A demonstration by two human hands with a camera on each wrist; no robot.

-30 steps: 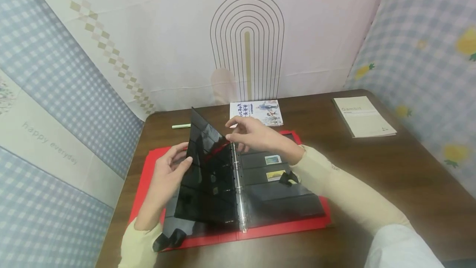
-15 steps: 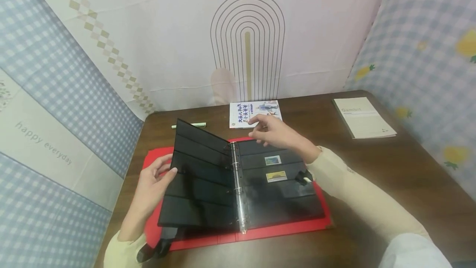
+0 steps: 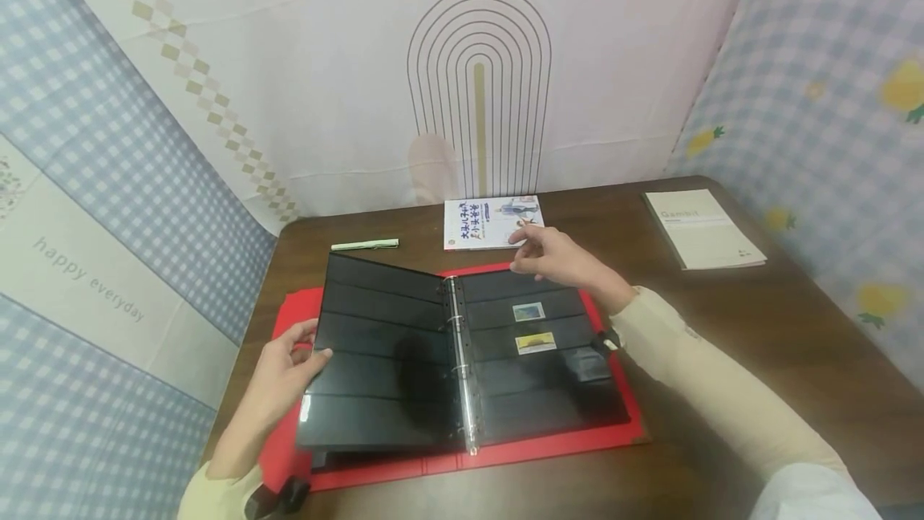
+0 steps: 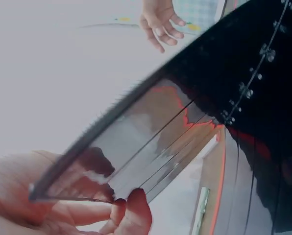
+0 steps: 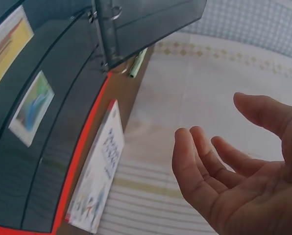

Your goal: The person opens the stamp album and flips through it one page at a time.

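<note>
A red ring binder (image 3: pixel 534 441) lies open on the table, a stamp album with black pocket pages. My left hand (image 3: pixel 283 367) pinches the outer edge of a raised black page (image 3: pixel 382 351), thumb on top and fingers beneath; the left wrist view shows this grip (image 4: pixel 131 210) too. That page tilts over the left side, still on the metal rings (image 3: pixel 462 367). On the right-hand page (image 3: pixel 505 400) sit a blue-green stamp (image 3: pixel 529 311) and a yellow stamp (image 3: pixel 536 343). My right hand (image 3: pixel 563 259) hovers above that page's upper part, fingers loosely bent, holding nothing, as the right wrist view confirms (image 5: pixel 234 171).
Behind the binder lies a white illustrated booklet (image 3: pixel 469 227). A light green pen (image 3: pixel 364 245) rests to its left. At the back right is a cream notebook (image 3: pixel 703 227). Patterned cloth (image 3: pixel 346 87) surrounds the brown table (image 3: pixel 722 343) at the back and sides.
My left hand has swung the black page leftward and lower. My right hand has drawn back to the right from the rings, away from the page.
</note>
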